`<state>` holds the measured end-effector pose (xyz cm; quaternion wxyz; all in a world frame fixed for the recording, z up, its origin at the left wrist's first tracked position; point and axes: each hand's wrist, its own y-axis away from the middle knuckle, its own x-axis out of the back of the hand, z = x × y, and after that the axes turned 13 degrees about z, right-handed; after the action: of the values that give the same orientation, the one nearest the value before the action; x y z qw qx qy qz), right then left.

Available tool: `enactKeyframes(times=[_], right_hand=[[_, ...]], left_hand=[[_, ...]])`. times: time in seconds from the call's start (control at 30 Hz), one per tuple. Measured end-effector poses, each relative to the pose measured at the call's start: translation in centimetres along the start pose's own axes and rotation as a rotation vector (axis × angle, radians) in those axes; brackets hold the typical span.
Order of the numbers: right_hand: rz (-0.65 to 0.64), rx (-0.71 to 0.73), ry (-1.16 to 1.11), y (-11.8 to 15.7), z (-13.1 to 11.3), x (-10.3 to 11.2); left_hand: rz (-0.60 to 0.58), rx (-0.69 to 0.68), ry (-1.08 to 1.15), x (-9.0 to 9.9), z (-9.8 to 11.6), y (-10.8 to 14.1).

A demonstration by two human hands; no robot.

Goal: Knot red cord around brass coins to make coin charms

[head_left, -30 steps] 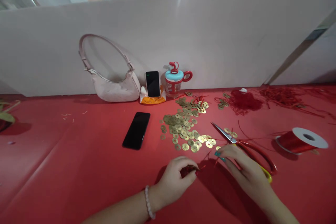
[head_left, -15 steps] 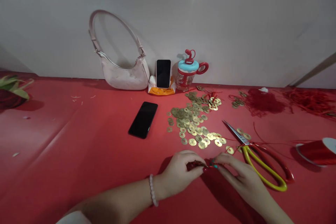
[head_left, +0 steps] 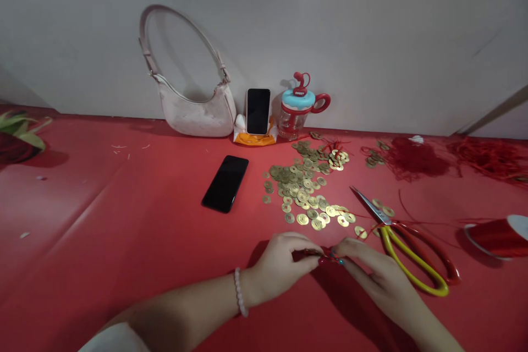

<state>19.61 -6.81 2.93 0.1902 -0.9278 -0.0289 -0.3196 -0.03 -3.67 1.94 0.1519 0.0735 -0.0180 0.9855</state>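
Observation:
My left hand (head_left: 282,264), with a beaded bracelet at the wrist, is closed around brass coins (head_left: 312,252), mostly hidden by the fingers. Between the two hands runs a bit of red cord (head_left: 330,258), pinched by the thumb and fingers of my right hand (head_left: 377,275). The fingertips of both hands nearly meet, just above the red tabletop. Beyond them spreads a pile of loose square-holed brass coins (head_left: 302,197). Scissors (head_left: 388,222) with one yellow and one red handle lie open to the right of my right hand.
A spool of red cord (head_left: 497,237) lies at the right, with tangled red thread (head_left: 416,159) behind. A black phone (head_left: 225,183) lies left of the coins. Along the wall stand a pale handbag (head_left: 198,115), a propped phone (head_left: 258,111) and a lidded cup (head_left: 293,115).
The view has tipped slightly, so the objects on the table sit a little higher. Both hands keep nearly the same pose, with a slight shift of the fingertips at the red cord.

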Motion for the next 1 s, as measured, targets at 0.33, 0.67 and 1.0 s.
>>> enactKeyframes(times=[0.33, 0.67, 1.0], right_hand=[[-0.043, 0.080, 0.043, 0.09, 0.61, 0.01], [-0.012, 0.139, 0.104, 0.02, 0.77, 0.04], [-0.009, 0.129, 0.126, 0.25, 0.40, 0.63]], left_hand=[[-0.067, -0.080, -0.024, 0.26, -0.04, -0.12], [-0.040, -0.106, -0.025, 0.07, -0.46, -0.07], [-0.031, -0.117, -0.021, 0.23, -0.30, -0.14]])
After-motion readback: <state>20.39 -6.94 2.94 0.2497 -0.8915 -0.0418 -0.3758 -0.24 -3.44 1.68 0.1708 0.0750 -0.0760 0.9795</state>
